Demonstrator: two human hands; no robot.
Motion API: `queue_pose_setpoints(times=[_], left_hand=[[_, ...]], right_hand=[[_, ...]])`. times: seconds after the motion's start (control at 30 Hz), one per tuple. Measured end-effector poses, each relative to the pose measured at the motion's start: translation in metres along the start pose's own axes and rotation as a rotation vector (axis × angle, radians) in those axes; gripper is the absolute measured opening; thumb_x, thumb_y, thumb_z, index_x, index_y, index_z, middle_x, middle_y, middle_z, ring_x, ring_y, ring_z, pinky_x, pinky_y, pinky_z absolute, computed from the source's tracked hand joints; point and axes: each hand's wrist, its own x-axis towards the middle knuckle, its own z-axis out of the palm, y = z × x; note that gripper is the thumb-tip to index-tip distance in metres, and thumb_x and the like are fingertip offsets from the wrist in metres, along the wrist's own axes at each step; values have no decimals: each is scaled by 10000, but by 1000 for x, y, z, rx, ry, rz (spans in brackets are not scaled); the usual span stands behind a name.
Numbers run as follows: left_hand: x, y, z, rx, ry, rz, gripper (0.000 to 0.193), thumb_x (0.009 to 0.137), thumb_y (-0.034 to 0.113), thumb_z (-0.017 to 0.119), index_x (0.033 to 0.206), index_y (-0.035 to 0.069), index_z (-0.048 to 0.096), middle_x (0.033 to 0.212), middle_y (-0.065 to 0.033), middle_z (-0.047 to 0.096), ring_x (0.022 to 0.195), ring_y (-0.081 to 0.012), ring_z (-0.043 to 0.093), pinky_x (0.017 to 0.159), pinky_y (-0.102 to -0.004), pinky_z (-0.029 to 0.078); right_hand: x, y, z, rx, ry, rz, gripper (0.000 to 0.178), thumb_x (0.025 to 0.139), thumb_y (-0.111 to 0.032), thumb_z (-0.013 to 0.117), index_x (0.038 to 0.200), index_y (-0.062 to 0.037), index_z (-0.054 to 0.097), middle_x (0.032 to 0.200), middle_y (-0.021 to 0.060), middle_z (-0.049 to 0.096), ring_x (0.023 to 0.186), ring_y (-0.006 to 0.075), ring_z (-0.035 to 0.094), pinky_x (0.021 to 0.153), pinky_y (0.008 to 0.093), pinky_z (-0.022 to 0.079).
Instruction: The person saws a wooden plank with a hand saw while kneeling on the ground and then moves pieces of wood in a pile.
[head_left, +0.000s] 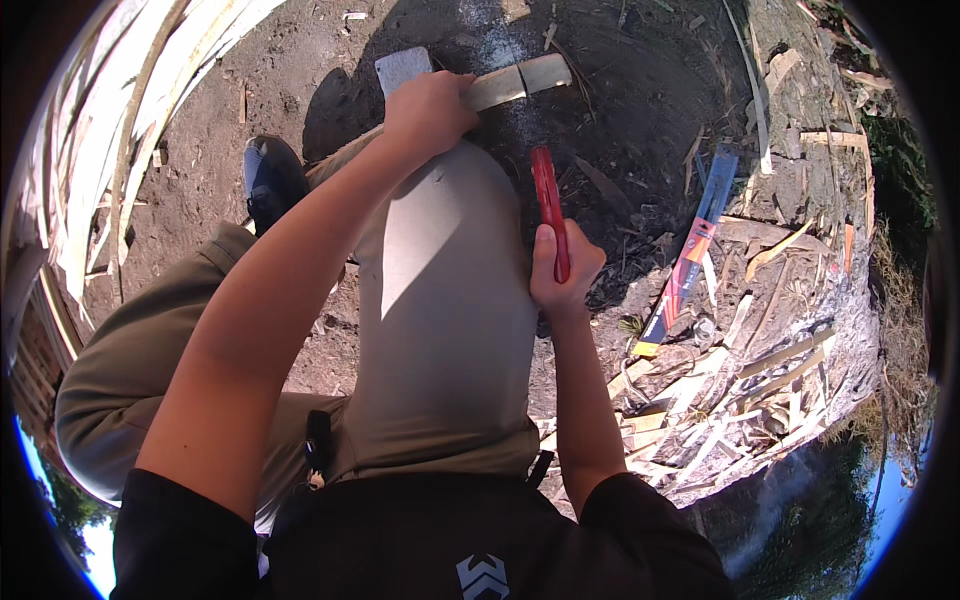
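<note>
My left hand (430, 113) presses on and grips a pale length of wood or split bamboo (495, 88) just beyond my raised knee. A narrow dark line crosses the piece near its right end. Beside my left fingers shows the grey, flat end of a block (403, 68); how it meets the held piece is hidden. To the right of my knee, my right hand (568, 265) is closed around the handle of a red tool (547, 190), seen nearly edge-on and pointing away from me. It stands apart from the pale piece. Its exact kind cannot be made out.
On the ground at right lies a long blue and orange packaged strip (690, 250). Wood slivers (720, 400) are heaped at lower right. Long pale strips (130, 130) lean at upper left. My dark shoe (272, 180) rests on the dirt at left.
</note>
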Motion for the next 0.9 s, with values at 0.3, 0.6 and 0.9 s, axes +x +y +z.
queue_pose_setpoints(times=[0.3,0.6,0.9], left_hand=[[2,-2,-7,-56,4,27,579,754,285,741,1328,300,665,991,-127,748,968,-329,711,870,-443,553],[3,-1,-6,-84,-76,-19,615,753,280,756,1357,248,646,797,-85,737,774,-261,728,770,-411,565],[0,0,-10,-57,-82,4,604,748,283,749,1344,270,653,894,-98,748,860,-284,727,787,-424,568]], right_hand=[[-8,-31,-6,1,32,16,255,962,-179,610,764,-19,611,515,14,476,442,83,440,445,284,341],[-15,-24,-48,-48,-44,44,291,970,-192,596,741,-13,596,515,-26,458,464,46,419,446,261,292],[19,-24,2,-23,35,-24,264,966,-154,611,737,-32,564,521,10,459,452,73,442,446,284,325]])
